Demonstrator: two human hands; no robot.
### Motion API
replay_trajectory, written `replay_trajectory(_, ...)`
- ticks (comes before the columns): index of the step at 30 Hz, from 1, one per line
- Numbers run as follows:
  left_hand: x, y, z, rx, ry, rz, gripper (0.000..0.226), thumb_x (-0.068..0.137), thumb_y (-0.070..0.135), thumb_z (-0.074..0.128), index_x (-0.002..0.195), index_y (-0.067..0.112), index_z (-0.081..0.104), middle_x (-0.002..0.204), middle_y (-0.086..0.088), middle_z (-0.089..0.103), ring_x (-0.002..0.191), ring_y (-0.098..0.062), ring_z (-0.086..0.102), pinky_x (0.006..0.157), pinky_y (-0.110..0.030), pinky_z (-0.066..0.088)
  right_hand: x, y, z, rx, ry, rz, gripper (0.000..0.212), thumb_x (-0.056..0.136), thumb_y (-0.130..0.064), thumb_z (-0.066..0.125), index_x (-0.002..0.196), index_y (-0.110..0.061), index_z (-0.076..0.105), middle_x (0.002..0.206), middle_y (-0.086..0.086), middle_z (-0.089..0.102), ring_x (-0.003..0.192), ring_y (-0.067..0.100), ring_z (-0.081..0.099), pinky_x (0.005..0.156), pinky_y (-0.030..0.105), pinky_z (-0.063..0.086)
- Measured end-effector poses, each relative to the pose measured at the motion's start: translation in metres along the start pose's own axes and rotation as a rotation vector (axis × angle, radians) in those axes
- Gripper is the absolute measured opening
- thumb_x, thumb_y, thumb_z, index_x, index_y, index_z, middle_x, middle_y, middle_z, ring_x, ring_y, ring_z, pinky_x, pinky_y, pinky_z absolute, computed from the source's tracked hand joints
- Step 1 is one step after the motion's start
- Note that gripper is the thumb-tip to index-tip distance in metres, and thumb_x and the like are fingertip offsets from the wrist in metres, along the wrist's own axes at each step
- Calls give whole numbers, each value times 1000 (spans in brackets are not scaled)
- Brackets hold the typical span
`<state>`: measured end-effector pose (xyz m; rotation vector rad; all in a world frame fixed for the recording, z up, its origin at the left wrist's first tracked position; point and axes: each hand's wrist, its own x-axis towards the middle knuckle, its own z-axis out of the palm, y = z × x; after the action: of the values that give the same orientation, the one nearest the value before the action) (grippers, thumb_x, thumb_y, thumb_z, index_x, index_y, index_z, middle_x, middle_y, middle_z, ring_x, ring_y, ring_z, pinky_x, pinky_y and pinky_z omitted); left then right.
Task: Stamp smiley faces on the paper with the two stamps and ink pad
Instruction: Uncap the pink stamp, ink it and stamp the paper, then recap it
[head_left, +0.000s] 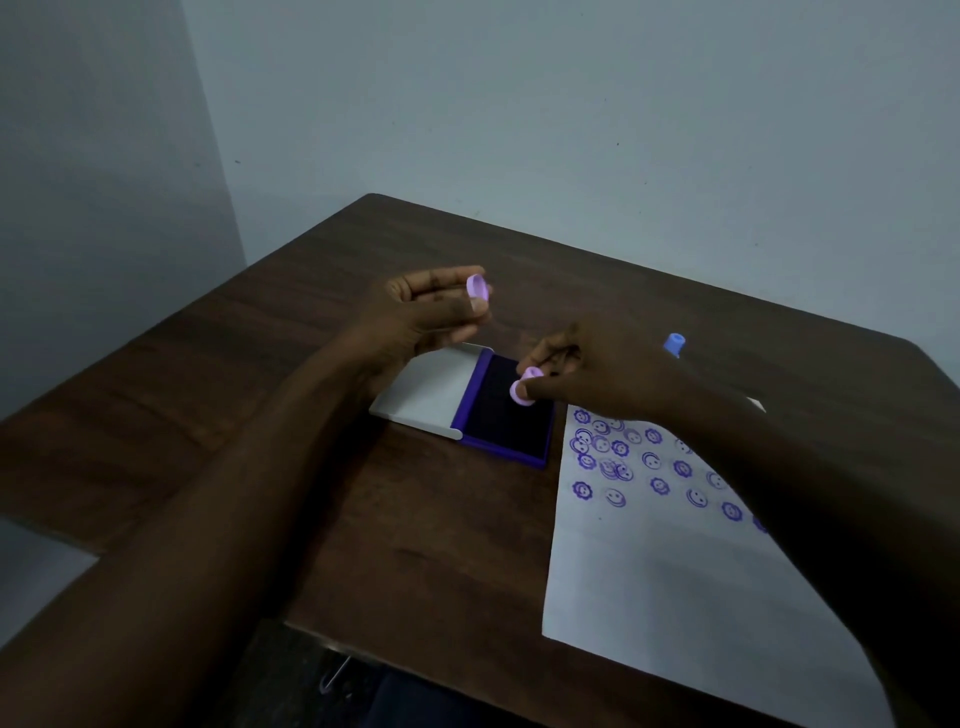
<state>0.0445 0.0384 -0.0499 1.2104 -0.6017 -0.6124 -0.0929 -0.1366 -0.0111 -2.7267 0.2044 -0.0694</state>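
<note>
1. Spanning most of the head view, the dark wooden table (322, 519) carries every item of the task.
2. The paper (675, 582) lies on the table's right side under the right forearm; its far end is covered with purple smiley prints, while the near half is blank. The paper lies to the right of and nearer than both hands, its long axis running from the far prints toward the person.
3. The ink pad (506, 421) sits open just left of the paper's far corner, its grey lid (431, 389) folded out flat to the left. The tray holds only the dark inked surface.
4. The right hand (597, 374) is pinched closed on a lilac stamp (525, 385), held at the pad surface; contact cannot be confirmed. This hand is the nearer one to the paper, so the next print likely falls to it.
5. The left hand (421, 312) is raised beyond the lid, fingers clamped on a lilac cap-like piece (478, 288), probably the second stamp.
6. A blue cylindrical object (674, 344) shows beyond the right hand.
</note>
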Motion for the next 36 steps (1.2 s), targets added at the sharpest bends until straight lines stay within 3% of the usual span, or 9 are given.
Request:
replay_trajectory(6,-1,3,1,-73,-15,1,32,85,2,70,112,18,71,103,0,81,93,-15,77,71,-19,59,3,-6,5,-65,-49,-38,13,84,-31,76,94,-22,76,70,-19,62,58,-21,53,54,-3,36)
replay_trajectory(9,-2,5,2,-102,-25,13,32,88,-1,66,113,17,70,103,0,81,94,-15,77,72,-19,59,2,-9,9,-116,-37,-60,13,85,-29,74,95,-21,76,78,-13,67,59,-7,56,56,-2,36)
replay_trajectory(17,-2,6,4,-131,-55,0,32,87,-1,65,113,17,69,103,-1,80,95,-15,76,74,-19,59,-1,-1,18,-85,39,-71,18,85,-32,74,100,-22,76,98,-5,75,80,4,63,62,3,37)
replay_trajectory(22,-4,8,5,-135,-43,-30,29,89,1,65,113,15,69,104,-3,80,94,-15,77,72,-18,59,1,0,23,-99,68,-46,18,83,-36,75,98,-26,76,96,-9,73,70,-4,56,58,9,34)
replay_trajectory(29,-8,12,8,-142,10,-59,22,93,9,65,113,14,69,108,-6,79,98,-17,76,75,-20,60,2,-1,17,-98,28,-57,15,83,-34,75,96,-26,77,96,-6,75,73,2,59,60,11,36)
replay_trajectory(32,-11,13,10,-143,18,-70,23,93,10,64,115,14,68,109,-5,79,99,-16,75,75,-19,59,-3,-3,15,-98,33,-33,18,83,-36,75,98,-26,77,97,-7,75,70,-4,56,59,6,36)
replay_trajectory(36,-13,13,11,-150,20,-78,24,94,11,61,117,14,67,110,-4,79,100,-15,75,76,-19,59,-29,3,14,175,236,59,28,79,-34,80,104,-24,75,86,-15,73,64,-14,59,57,-1,38)
